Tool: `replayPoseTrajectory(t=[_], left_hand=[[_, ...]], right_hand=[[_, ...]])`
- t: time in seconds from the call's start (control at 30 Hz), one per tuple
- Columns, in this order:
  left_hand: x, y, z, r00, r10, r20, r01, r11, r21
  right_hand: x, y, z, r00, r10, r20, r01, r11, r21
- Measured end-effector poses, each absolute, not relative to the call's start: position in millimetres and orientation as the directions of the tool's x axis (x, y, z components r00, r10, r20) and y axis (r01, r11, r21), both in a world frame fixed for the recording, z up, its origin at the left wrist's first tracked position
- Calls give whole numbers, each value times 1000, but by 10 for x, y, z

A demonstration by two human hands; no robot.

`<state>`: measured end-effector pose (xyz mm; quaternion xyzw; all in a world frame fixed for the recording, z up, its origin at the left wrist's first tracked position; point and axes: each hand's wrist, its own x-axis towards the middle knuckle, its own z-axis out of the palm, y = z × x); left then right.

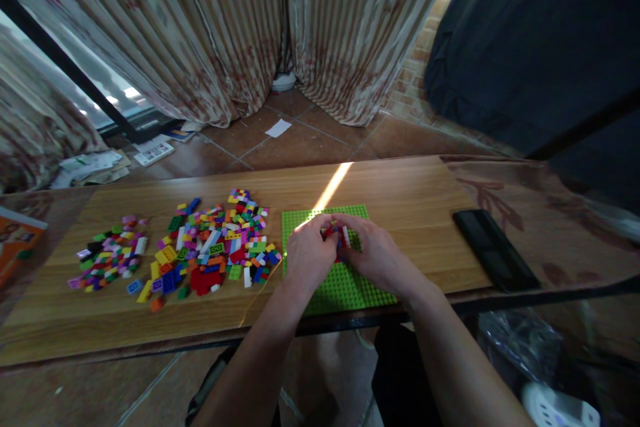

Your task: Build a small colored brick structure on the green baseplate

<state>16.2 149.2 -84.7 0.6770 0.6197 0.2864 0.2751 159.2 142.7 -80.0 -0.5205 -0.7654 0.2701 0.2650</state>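
We find the bricks between left hand and right hand partly hidden; the frame's left edge crops an orange booklet.

Baseplate: bright green, with a regular grid of studs; brick assembly: red, with blue and white portions; larger brick pile: mixed red, yellow, blue, green, orange, white and magenta; smaller brick pile: mixed green, pink, white, black and purple; tabletop: light brown wood grain; curtains: beige, with brown stripes and reddish blotches; patterned cloth: brown, with darker reddish leaf motifs; flat case: black; hanging fabric: dark blue-grey.
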Motion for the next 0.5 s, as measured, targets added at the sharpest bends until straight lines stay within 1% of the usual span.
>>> replayPoseTrajectory(t=[0.2, 0.27, 0.43, 0.5], left_hand=[[11, 1518, -868, 59, 997, 40, 607, -67, 792], [-75, 1535, -883, 61, 997, 40, 602, -69, 796], [-216, 1511, -899, 194, 981, -5, 623, -119, 773], [-229, 1483, -907, 247, 969, 6, 622, -163, 766]], right_hand=[[1676, 1431, -810, -275, 957, 97, 682, 265, -682], [1710, 1431, -825, -265, 959, 96, 675, 256, -692], [1739, 1428, -855, -299, 950, 94, 660, 277, -699], [1725, 1427, -854, -306, 948, 92, 667, 282, -690]])
